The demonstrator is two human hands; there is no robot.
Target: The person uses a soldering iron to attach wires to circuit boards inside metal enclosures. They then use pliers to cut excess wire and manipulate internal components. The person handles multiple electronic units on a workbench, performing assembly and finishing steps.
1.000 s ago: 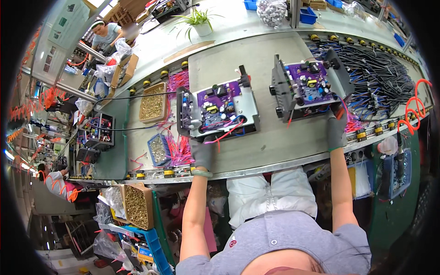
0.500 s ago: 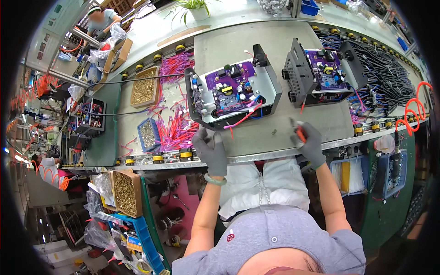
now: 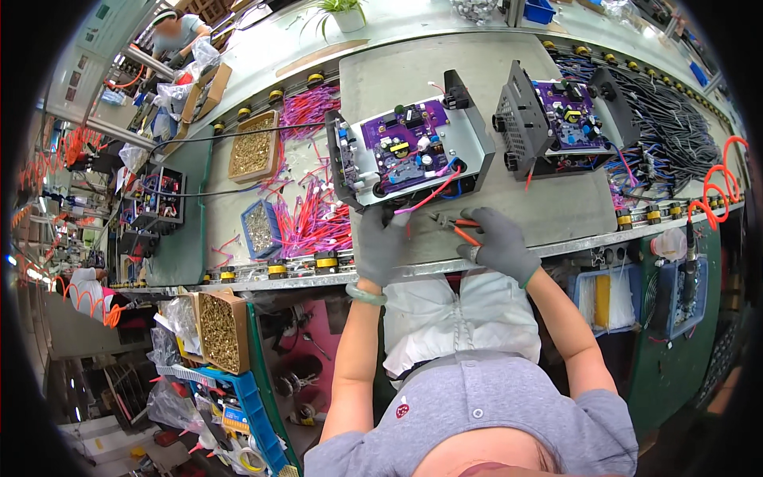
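In front of me an open dark metal chassis (image 3: 479, 176) holds a purple circuit board (image 3: 405, 143). A pink-red wire (image 3: 429, 196) hangs over its near edge. My left hand (image 3: 380, 248), in a grey glove, is at that edge with its fingers closed on the wire's end; the fingertips are partly hidden. My right hand (image 3: 502, 246), also gloved, grips orange-handled cutting pliers (image 3: 464, 226). Their jaws point left toward the wire and stand apart from it. To the right sits a second chassis (image 3: 520, 119) with a similar purple board (image 3: 566, 119).
Left lie pink wires (image 3: 314, 222), a cardboard box of brass-coloured parts (image 3: 254, 147) and a blue bin of small metal parts (image 3: 258, 229). Black cables (image 3: 660, 127) are heaped at the right, near a coiled orange hose (image 3: 719, 187). Another person (image 3: 179, 36) sits at the far left.
My right hand has moved left with the pliers, bringing them near the wire. My left hand has shifted right and closed on the wire's end. The near chassis has moved slightly right.
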